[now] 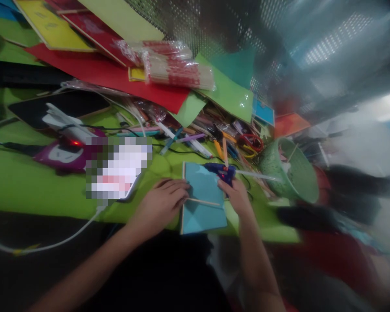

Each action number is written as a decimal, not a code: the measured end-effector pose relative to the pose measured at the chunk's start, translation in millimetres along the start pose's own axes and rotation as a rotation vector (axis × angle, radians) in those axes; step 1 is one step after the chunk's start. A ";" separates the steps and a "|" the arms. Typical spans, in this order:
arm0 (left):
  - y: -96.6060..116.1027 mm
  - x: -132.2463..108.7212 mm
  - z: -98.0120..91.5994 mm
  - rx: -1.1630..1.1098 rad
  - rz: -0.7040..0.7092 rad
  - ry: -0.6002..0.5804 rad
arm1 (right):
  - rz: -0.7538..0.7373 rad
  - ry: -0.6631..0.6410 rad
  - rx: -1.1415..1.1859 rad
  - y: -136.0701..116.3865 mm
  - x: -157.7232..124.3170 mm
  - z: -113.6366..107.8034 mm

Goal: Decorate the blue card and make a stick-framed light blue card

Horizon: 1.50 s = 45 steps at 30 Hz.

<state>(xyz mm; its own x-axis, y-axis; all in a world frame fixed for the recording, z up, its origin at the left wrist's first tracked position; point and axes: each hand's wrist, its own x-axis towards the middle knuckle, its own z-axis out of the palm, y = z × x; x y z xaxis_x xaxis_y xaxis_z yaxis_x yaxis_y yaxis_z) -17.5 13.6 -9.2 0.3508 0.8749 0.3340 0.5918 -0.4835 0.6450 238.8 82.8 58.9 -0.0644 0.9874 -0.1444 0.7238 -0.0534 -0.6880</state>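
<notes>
My right hand (pixel 238 197) grips a dark blue hot glue gun (pixel 226 173) with a small red light. From its rear a translucent glue stick (pixel 259 174) sticks out to the right, while the nozzle points left over a light blue board (pixel 203 219). A thin wooden strip edges the board's left side. My left hand (pixel 167 199) rests at that edge, its fingers closed on one end of a thin wooden stick (pixel 203 202). The stick reaches right across the board; whether it touches the surface I cannot tell.
Left of the board, a lit phone (pixel 121 169) is joined to a white cable (pixel 81 227). A green basket (pixel 262 162) stands to the right. Pliers, scissors and pens (pixel 195 149) clutter the table behind, below packs of sticks (pixel 178 71) and coloured sheets (pixel 113 71).
</notes>
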 end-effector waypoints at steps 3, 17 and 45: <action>-0.3 -0.7 0.7 0.007 0.005 -0.004 | -0.020 0.014 -0.007 0.9 -1.1 -2.7; 1.4 0.5 -2.6 0.009 0.008 -0.012 | -0.038 0.027 -0.009 9.9 0.5 -3.6; 2.1 0.4 -3.2 0.005 -0.006 -0.030 | -0.062 0.036 0.017 15.5 -1.0 -8.2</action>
<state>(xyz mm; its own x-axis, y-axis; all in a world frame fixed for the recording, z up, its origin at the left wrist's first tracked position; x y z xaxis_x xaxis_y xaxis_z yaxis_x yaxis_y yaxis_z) -18.4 13.0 -5.5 0.3684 0.8767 0.3093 0.5978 -0.4782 0.6434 255.7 82.2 54.3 -0.0838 0.9936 -0.0761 0.7074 0.0055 -0.7068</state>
